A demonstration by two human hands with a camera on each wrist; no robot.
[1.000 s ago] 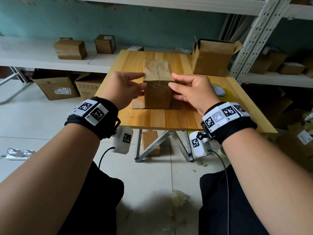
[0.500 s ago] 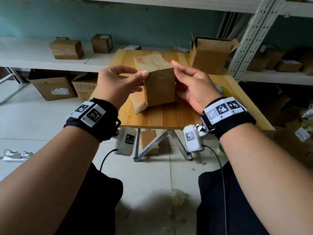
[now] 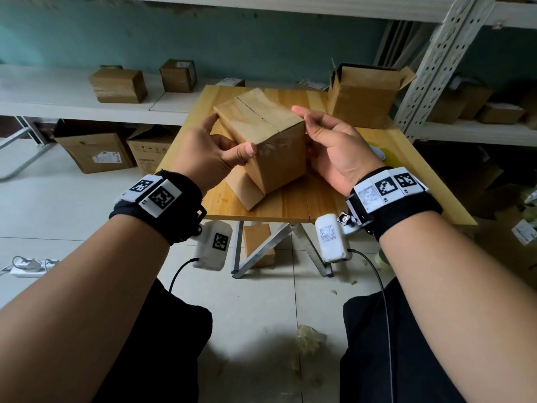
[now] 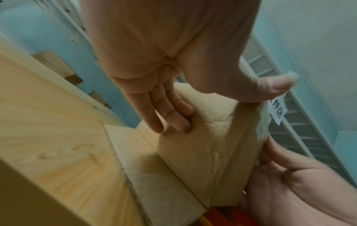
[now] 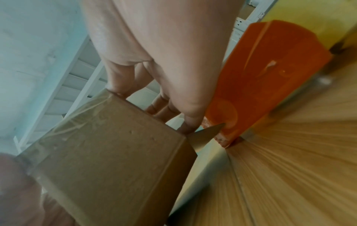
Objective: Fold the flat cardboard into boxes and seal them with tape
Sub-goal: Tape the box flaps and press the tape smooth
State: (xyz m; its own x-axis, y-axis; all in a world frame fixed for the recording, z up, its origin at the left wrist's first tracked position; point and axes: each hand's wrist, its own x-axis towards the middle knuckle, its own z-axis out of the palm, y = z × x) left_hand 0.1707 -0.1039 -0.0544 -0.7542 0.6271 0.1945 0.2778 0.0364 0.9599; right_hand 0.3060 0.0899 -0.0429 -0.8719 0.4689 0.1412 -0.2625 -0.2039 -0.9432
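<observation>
The right hand (image 5: pixel 154 50) reaches down with its fingers (image 5: pixel 164 111) behind the far edge of a tilted cardboard box (image 5: pixel 108 156) with shiny clear tape (image 5: pixel 77 120) across its upper corner, beside an orange tape dispenser (image 5: pixel 266 79) on the wooden table (image 5: pixel 289 175).

A light wooden table (image 3: pixel 293 207) on crossed metal legs carries an open cardboard box (image 3: pixel 363 97) at its far right corner. A yellow tape roll (image 3: pixel 388 154) lies near its right edge, beside an orange tape dispenser (image 5: pixel 266 73).
</observation>
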